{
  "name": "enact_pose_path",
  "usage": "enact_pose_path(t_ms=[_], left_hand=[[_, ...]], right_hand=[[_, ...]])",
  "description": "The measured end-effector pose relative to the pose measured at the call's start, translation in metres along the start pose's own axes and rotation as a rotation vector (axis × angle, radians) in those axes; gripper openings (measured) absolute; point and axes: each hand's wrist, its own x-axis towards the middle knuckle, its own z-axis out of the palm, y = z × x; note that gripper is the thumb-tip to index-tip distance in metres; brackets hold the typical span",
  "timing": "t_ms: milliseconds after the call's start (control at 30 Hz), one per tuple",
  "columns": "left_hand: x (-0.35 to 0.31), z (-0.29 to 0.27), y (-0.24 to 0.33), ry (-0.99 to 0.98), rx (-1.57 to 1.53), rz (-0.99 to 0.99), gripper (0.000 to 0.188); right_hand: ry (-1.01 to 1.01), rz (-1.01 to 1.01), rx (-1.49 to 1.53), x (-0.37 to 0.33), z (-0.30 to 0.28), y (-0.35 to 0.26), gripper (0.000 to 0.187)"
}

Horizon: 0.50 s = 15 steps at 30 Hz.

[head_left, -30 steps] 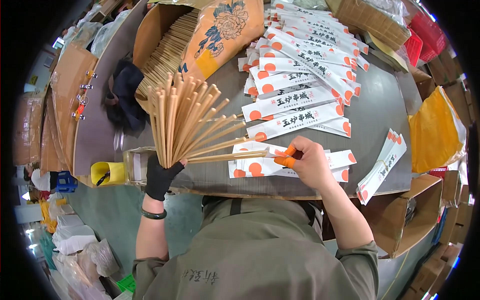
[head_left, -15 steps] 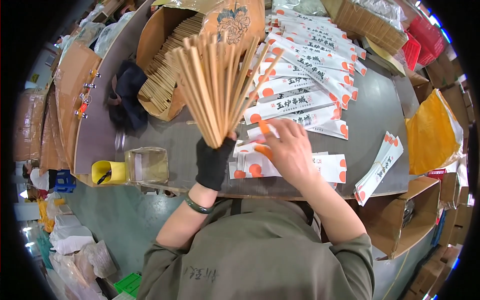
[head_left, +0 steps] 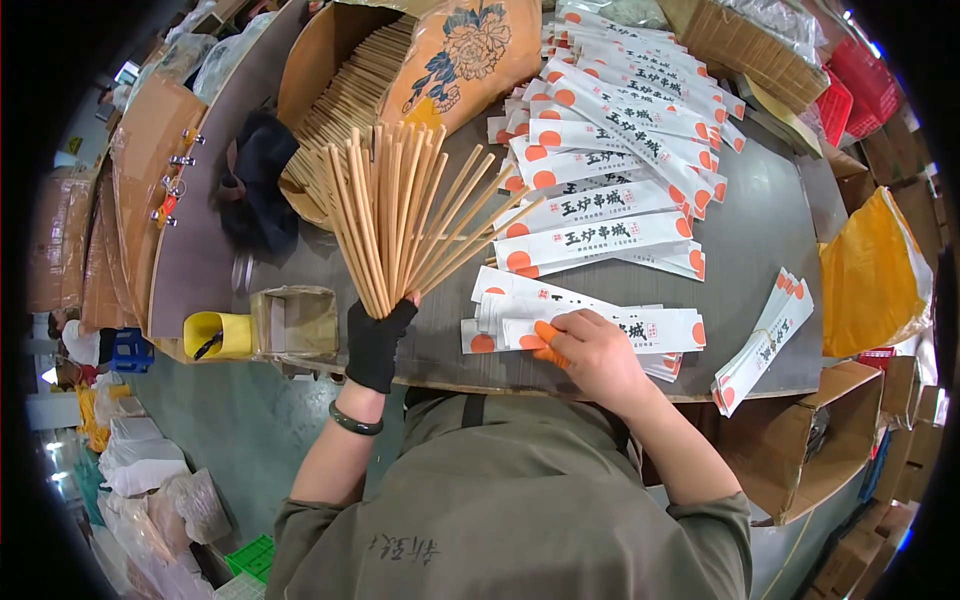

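Note:
My left hand (head_left: 380, 345), in a black fingerless glove, grips the lower ends of a fanned bundle of wooden chopsticks (head_left: 388, 225). The chopsticks spread upward and away from me over the dark table. My right hand (head_left: 603, 358) has orange covers on its fingertips. Its thumb and fingers pinch at a white paper chopstick sleeve in the small near stack of sleeves (head_left: 490, 312) by the table's front edge. Farther away lies a large overlapping pile of white sleeves (head_left: 610, 205) with orange dots. Some chopsticks' tips reach over the pile's left edge.
More chopsticks (head_left: 345, 75) fill a box at the back left, beside an orange flower-printed bag (head_left: 465, 60). A dark cloth (head_left: 262, 180), a yellow cup (head_left: 220, 336) and a clear box (head_left: 295, 325) stand left. Banded sleeves (head_left: 762, 345) lie right, near a yellow sack (head_left: 875, 275).
My left hand has come down and to the left with the chopsticks. My right hand has moved down onto the near sleeve stack, its fingers closing at a sleeve.

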Motion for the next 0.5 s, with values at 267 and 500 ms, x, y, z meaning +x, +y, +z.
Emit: enact_pose_path(t_ms=[267, 500], left_hand=[[-0.012, -0.02, 0.015, -0.051, 0.056, 0.006, 0.022], [-0.014, -0.041, 0.013, -0.129, 0.12, -0.021, 0.036]], right_hand=[[0.016, 0.114, -0.016, 0.004, 0.003, 0.004, 0.014], [0.107, 0.652, 0.41, 0.024, -0.02, 0.002, 0.022]])
